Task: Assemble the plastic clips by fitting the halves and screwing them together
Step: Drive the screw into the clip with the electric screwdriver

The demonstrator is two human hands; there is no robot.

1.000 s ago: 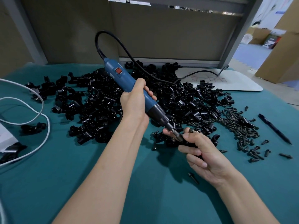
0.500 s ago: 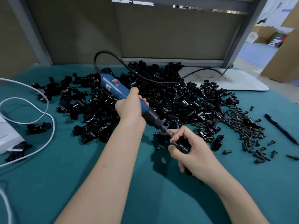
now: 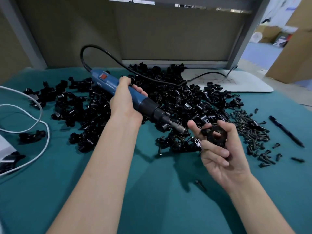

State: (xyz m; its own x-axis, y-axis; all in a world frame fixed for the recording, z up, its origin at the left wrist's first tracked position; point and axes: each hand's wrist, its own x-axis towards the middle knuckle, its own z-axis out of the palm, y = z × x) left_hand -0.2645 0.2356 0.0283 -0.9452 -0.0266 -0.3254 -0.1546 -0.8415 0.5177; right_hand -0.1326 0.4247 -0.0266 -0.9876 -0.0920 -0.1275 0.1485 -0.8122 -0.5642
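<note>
The teal worktop [image 3: 152, 191] carries a wide heap of black clip halves [image 3: 177, 102] and, to its right, a smaller scatter of screws [image 3: 249, 130]. The blue electric screwdriver [image 3: 150, 108] is gripped round its body by the left hand [image 3: 124, 100]. The right hand [image 3: 219, 159] pinches the clip [image 3: 214, 134] between thumb and fingers, lifted above the worktop beside the heap. The bit [image 3: 181, 128] points at the clip, just short of it. To drive well, I judge the halves should be squeezed flush. The bit should line up straight with the screw and seat before it spins, with fingers out of its path. Whether a screw already sits in the clip is too small to tell.
</note>
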